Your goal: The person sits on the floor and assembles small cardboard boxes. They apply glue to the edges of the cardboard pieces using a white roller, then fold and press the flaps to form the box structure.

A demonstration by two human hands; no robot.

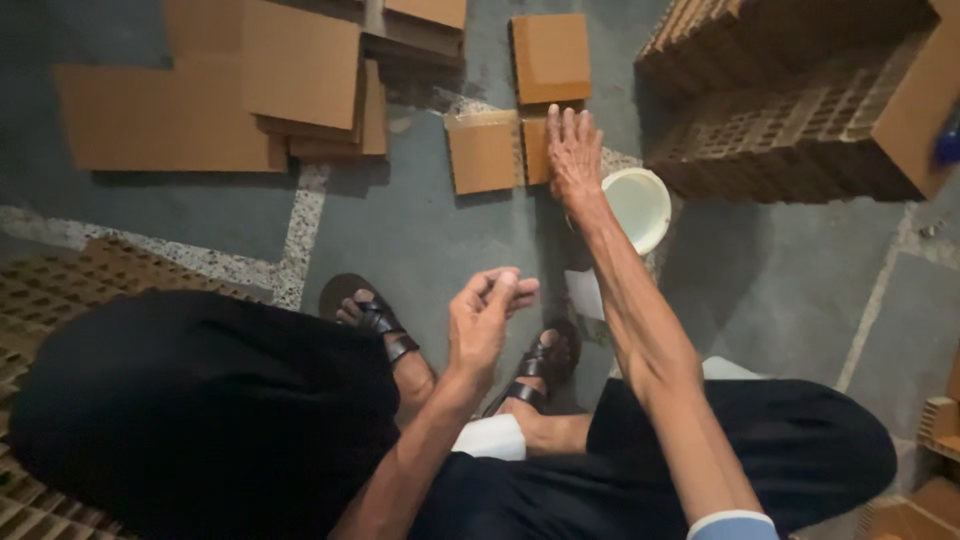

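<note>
The right hand [573,150] is stretched forward with its fingers flat and spread, palm down on a small flat brown cardboard piece [537,150] lying on the grey stone floor [420,240]. It grips nothing; the hand is open and only presses on the card. That piece lies flat with its long axis running away from the person, and its left edge meets a squarer brown cardboard sheet [483,153]. Another brown cardboard square [550,57] lies just beyond them, apart from both.

The left hand [485,320] hovers nearer the body, above the feet in dark strapped sandals [378,318], thumb and fingertips pinched narrowly together; whether anything small sits between them cannot be told.

Just right of the reaching wrist stands a round white plastic bowl [640,205], upright on the floor, mouth up; it shows a pale inside, and its contents cannot be made out.

A loose stack of larger brown cardboard sheets [230,90] lies far left. Blocks of brown honeycomb cardboard [800,110] are stacked far right, cells facing the camera.
</note>
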